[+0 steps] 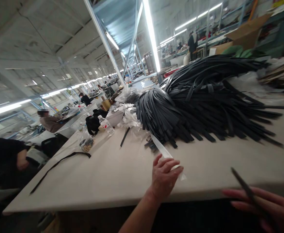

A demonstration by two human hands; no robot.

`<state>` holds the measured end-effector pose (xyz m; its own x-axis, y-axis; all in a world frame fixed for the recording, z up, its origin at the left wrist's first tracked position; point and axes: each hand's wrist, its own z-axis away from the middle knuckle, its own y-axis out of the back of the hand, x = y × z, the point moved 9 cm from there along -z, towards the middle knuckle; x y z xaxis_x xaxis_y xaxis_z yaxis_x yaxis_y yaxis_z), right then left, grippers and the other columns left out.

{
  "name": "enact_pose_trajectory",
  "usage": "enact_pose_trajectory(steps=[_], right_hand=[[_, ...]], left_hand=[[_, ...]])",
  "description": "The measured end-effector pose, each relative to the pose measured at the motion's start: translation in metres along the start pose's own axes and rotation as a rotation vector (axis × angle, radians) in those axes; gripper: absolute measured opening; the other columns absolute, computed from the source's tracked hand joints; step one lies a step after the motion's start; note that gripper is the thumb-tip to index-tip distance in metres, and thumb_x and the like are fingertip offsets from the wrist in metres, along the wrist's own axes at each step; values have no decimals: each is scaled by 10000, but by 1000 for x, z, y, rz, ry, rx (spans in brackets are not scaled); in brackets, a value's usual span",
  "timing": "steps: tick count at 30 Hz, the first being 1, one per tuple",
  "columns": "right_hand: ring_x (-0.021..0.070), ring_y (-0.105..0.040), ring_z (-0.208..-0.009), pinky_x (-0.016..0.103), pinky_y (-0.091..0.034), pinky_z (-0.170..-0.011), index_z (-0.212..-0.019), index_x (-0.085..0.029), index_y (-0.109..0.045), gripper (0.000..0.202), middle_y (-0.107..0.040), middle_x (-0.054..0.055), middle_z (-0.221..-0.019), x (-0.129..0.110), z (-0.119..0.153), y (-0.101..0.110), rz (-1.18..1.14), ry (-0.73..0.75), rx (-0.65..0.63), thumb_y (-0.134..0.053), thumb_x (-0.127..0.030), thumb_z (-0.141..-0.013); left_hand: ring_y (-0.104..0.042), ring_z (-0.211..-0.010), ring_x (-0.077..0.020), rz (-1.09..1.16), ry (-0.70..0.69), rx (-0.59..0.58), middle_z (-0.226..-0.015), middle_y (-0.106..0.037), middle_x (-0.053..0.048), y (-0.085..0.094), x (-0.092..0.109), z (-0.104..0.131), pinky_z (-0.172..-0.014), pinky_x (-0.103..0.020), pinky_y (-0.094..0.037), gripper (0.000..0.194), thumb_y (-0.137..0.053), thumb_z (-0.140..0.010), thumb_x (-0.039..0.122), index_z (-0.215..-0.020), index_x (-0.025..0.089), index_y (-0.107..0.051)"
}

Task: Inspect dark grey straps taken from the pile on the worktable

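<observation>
My left hand is closed round a whitish, translucent strip at the table's front edge. That strip runs up toward a large heap of dark grey straps. At the lower right, blurred by motion, my right hand holds a dark, pointed tool that may be scissors; its tip points up and to the left. The pale table lies under the straps. A short black strip rests left of the heap.
A long black strap curves over the table's left part. Behind it are a bag of small metal pieces, a clear bottle and a white box. A person's arm shows at far left.
</observation>
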<state>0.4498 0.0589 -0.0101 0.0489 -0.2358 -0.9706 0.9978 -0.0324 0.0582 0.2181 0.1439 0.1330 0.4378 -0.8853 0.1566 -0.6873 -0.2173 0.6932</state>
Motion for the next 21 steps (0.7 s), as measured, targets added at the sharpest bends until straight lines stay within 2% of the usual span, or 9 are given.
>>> enact_pose_trajectory(steps=[2, 4, 7, 11, 12, 14, 17, 19, 21], right_hand=[[270, -652, -1106, 256, -532, -511, -1011, -360, -733, 289, -641, 114, -1295, -10, -11, -44, -275, -184, -176, -631, -561, -829], [248, -616, -1167, 189, -520, -544, -1055, -295, -724, 284, -630, 92, -1313, -40, -26, -88, -344, -228, -321, -679, -470, -837], [214, -664, -953, 189, -517, -558, -1039, -207, -717, 382, -703, 92, -1084, -82, -54, -138, -241, -157, -438, -721, -496, -789], [119, -556, -619, 202, -469, -514, -872, -127, -734, 459, -656, 37, -740, -105, -85, -169, -104, 1, -415, -777, -524, -645], [106, -528, -592, 196, -450, -502, -838, -122, -735, 450, -638, 26, -701, -106, -89, -172, -92, 16, -394, -782, -515, -623], [106, -520, -595, 193, -433, -495, -818, -127, -737, 432, -631, 22, -683, -104, -93, -174, -73, 22, -358, -777, -500, -603], [135, -558, -648, 205, -439, -503, -819, -136, -745, 429, -665, 48, -720, -101, -93, -174, -29, 8, -318, -757, -502, -596], [147, -569, -659, 214, -442, -508, -807, -138, -750, 431, -674, 58, -722, -103, -94, -172, 1, 6, -297, -747, -508, -586], [149, -566, -643, 224, -442, -507, -806, -142, -755, 445, -671, 60, -705, -106, -92, -169, 31, 16, -286, -737, -524, -578]], left_hand=[[-644, -1065, -144, -55, -8, 44, -1059, -766, 50, 6, 7, 22, -1145, -362, -284, 222, -554, -921, 230, -979, 367, -719], [-628, -1099, -153, -117, -23, 64, -1074, -761, 61, 11, 11, 37, -1151, -372, -279, 201, -603, -893, 240, -958, 390, -720], [-611, -1125, -163, -179, -33, 99, -1082, -756, 81, 20, 14, 51, -1156, -378, -278, 218, -682, -843, 244, -969, 420, -712], [-563, -1201, -172, -147, 15, 114, -1185, -716, 57, 33, 13, 64, -1136, -388, -315, 291, -663, -857, 192, -1041, 414, -700], [-552, -1218, -184, -88, 99, 110, -1237, -691, 27, 36, 5, 67, -1106, -394, -357, 304, -622, -880, 187, -1088, 396, -691], [-580, -1178, -211, 138, 415, 106, -1294, -650, -50, 40, -22, 80, -986, -386, -468, 299, -540, -922, 236, -1182, 324, -659], [-674, -943, -219, 643, 943, 13, -1113, -717, -119, 17, -56, 108, -770, -336, -535, 406, -425, -955, 447, -1142, 189, -677], [-673, -760, -194, 876, 1097, -115, -858, -744, -92, -5, -56, 113, -679, -293, -516, 477, -467, -911, 536, -968, 145, -734], [-626, -632, -156, 983, 1146, -220, -679, -702, -42, -19, -50, 110, -627, -259, -492, 398, -600, -834, 507, -811, 139, -751]])
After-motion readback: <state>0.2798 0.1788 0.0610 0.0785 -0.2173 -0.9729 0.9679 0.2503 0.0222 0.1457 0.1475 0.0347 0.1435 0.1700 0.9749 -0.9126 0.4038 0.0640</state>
